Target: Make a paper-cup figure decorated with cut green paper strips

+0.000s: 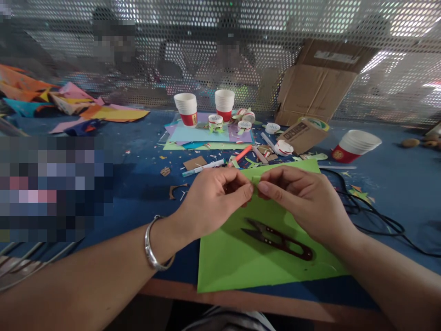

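Note:
My left hand (213, 200) and my right hand (303, 200) meet above a green paper sheet (234, 257) on the blue table. Both pinch a small green paper piece (255, 180) between thumb and fingertips. A silver bangle (153, 250) circles my left wrist. Dark thread snips (279, 239) lie on the green sheet, just below my right hand.
Stacks of red-and-white paper cups (186, 108) (354, 145) stand behind, with coloured paper sheets (206, 134), a pen (203, 168) and scraps. A cardboard box (317, 82) leans on the mesh screen. A black cable (375, 216) runs at the right. People sit behind the mesh.

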Demonstrator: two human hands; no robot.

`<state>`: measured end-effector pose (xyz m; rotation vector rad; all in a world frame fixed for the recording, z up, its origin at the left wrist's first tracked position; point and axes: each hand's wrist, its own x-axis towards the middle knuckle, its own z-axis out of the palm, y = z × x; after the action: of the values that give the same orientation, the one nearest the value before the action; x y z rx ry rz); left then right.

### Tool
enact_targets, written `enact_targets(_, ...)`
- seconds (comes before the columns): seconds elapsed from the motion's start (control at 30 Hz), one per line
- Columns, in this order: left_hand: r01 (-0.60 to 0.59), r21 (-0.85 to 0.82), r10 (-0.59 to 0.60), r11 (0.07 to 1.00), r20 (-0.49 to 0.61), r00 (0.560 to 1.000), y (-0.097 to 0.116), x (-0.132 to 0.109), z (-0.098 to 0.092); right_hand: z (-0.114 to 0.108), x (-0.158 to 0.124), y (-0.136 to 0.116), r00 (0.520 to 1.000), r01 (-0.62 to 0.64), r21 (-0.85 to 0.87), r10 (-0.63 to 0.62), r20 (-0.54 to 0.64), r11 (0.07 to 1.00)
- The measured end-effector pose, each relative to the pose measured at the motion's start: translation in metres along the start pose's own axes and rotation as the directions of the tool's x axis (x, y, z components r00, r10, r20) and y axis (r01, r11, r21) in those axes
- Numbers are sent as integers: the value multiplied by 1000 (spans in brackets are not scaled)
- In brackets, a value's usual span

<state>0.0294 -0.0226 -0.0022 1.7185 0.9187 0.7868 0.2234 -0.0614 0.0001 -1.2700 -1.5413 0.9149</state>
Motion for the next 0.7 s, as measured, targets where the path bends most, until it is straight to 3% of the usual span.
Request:
enact_targets(0.17, 41, -16, -39, 999, 78, 996, 1, -1, 2, -2, -1, 1, 999, 33, -49, -32, 18, 998)
enact_targets(0.37, 213, -121, -186, 970, 200, 962, 3, -1, 6, -4, -2, 1, 995, 94, -179, -95, 0, 979)
enact_targets(0.7, 249, -409, -175, 878, 210, 962, -2, 3, 7, -4, -6, 5, 969, 242, -277, -247, 17, 930)
